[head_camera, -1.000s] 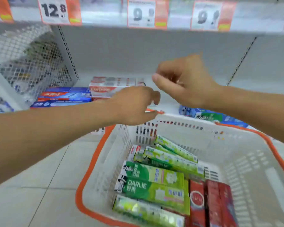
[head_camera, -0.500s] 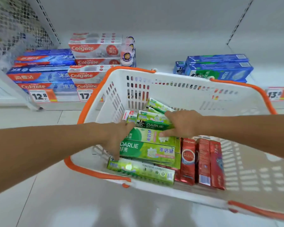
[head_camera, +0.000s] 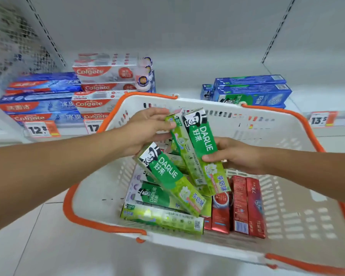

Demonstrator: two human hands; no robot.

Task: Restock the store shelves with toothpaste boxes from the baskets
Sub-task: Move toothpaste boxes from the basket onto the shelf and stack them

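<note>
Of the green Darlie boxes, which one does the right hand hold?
The right hand holds the upper green Darlie box, raised steeply near the basket's far wall. The other lifted box is lower, at the left hand.

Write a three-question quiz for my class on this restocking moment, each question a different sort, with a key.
1. True or false: the right hand holds a red box.
2. Which brand are the boxes being lifted? A. Colgate B. Darlie C. neither
3. Fill in: the red boxes lie in the ____.

Key: 1 false, it holds green boxes; 2 B, the left hand grips them too; 3 basket.
</note>
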